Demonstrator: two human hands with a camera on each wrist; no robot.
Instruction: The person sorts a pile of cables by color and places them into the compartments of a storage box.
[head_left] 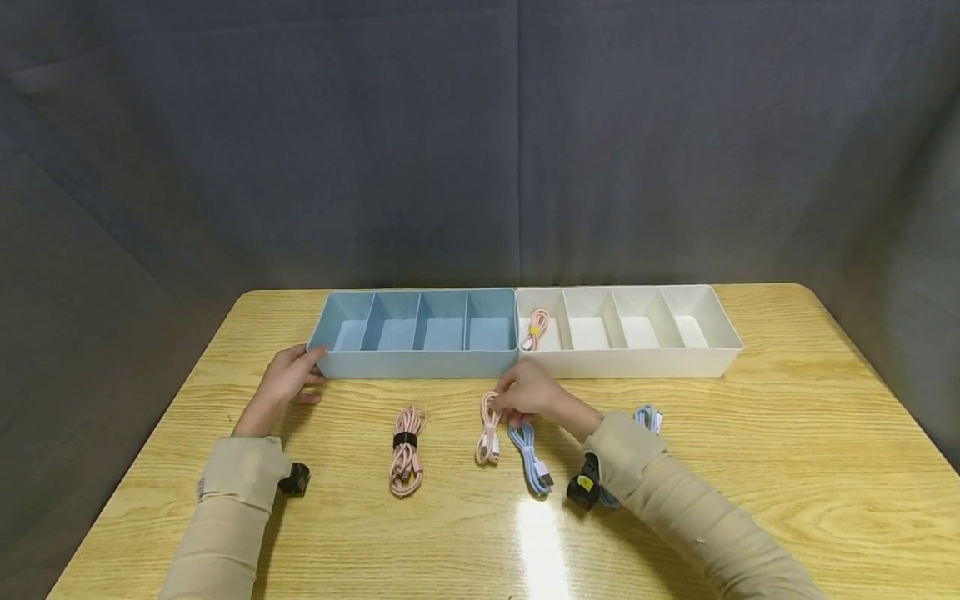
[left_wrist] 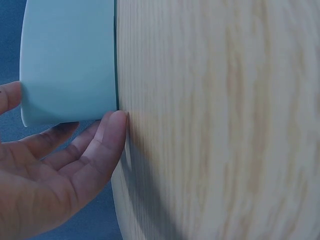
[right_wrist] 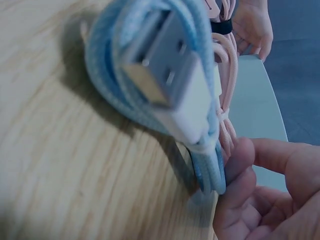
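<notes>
The right hand [head_left: 528, 396] has its fingers pinched on the top of a pink cable bundle [head_left: 489, 429] lying on the desk [head_left: 787, 433] beside a blue one [head_left: 529, 454] — light, floppy, best gripped mid-coil. The left hand [head_left: 288, 379] rests relaxed fingers against the blue tray [head_left: 420, 362].

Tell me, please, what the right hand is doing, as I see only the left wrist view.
Observer: The right hand is low over the table, fingers touching the end of a blue cable. I cannot confirm a grip.
Operator: Is anything in the blue tray?
Observer: No, all four of its compartments are bare.
Operator: Is there another tray?
Observer: Yes, a white tray abuts its right end, with a pink cable in the leftmost compartment.
</notes>
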